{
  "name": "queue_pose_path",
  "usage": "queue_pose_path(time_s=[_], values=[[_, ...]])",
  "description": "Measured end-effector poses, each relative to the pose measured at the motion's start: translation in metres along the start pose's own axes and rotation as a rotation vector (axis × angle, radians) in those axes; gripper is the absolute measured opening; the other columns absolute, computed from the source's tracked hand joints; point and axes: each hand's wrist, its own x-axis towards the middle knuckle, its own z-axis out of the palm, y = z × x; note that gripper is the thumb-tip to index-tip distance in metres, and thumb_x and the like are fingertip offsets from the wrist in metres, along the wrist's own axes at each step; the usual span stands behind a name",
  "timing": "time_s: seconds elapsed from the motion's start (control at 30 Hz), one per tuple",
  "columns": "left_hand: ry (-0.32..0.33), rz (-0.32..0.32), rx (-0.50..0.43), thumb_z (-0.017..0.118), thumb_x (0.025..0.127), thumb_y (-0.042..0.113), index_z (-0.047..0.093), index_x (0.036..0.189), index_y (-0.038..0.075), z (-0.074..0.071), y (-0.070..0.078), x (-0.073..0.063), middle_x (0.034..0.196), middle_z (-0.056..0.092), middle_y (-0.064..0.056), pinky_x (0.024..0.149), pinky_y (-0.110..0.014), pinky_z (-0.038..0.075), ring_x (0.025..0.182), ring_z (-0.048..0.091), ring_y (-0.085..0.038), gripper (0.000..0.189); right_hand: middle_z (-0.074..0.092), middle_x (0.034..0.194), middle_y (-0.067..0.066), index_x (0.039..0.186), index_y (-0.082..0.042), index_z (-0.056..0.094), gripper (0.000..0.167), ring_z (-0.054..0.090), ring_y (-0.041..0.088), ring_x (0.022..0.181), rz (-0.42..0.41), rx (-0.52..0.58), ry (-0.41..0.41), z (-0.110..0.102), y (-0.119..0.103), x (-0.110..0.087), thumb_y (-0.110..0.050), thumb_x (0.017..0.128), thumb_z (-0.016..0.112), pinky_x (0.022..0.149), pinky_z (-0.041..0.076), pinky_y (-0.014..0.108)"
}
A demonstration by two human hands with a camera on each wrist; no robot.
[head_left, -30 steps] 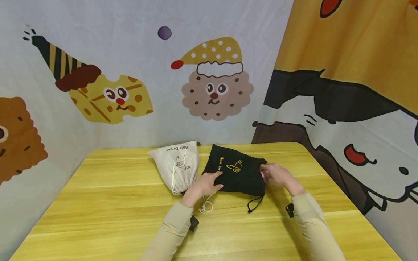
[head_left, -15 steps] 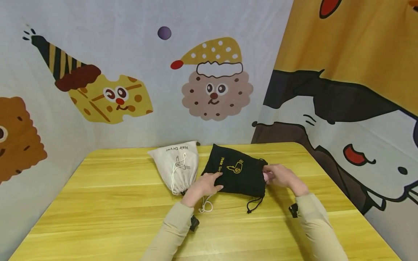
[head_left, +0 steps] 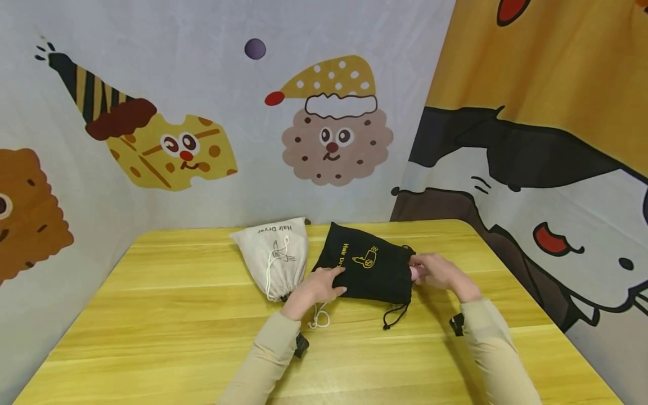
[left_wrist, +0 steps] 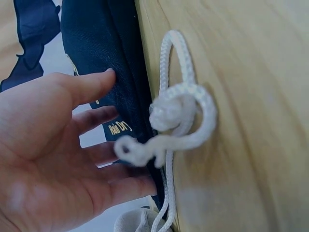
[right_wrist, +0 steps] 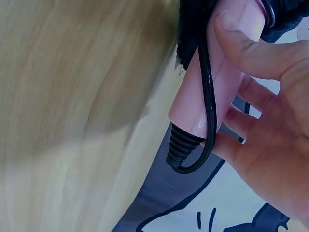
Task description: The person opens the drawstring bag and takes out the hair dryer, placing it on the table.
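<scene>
A black drawstring bag (head_left: 377,275) printed "Hair Dryer" lies flat on the table. My left hand (head_left: 318,286) rests on its left end, fingers spread and thumb on the cloth. At the bag's right-hand mouth, my right hand (head_left: 439,271) holds the pink handle of a hair dryer (right_wrist: 212,92). The thumb lies along one side of the handle and the fingers along the other. A black power cord (right_wrist: 206,82) bends back from the handle's ribbed end toward the bag. The rest of the dryer is hidden inside the cloth.
A light grey bag (head_left: 255,253), also marked "Hair Dryer", lies to the left of the black one. Its white drawstring (left_wrist: 186,101) loops on the table beside my left hand. The wooden table (head_left: 152,326) meets a cartoon-printed curtain (head_left: 212,84) at the back.
My right hand has shifted slightly right, away from the bag's mouth, and more of the pink handle shows. The left hand and grey bag have stayed put.
</scene>
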Motion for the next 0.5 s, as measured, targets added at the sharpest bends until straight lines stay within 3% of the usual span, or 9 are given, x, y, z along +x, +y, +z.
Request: queue_pose_path(time_s=[0.5], values=[[-0.012, 0.003, -0.010, 0.056, 0.095, 0.034, 0.042, 0.144, 0.017, 0.0006, 0.0004, 0.0003, 0.145, 0.045, -0.014, 0.109, -0.046, 0.039, 0.136, 0.040, -0.034, 0.054, 0.065, 0.088, 0.006, 0.091, -0.010, 0.061, 0.026, 0.058, 0.021, 0.079, -0.062, 0.038, 0.030, 0.0026, 0.0101, -0.0002, 0.004, 0.071, 0.071, 0.070, 0.049, 0.039]])
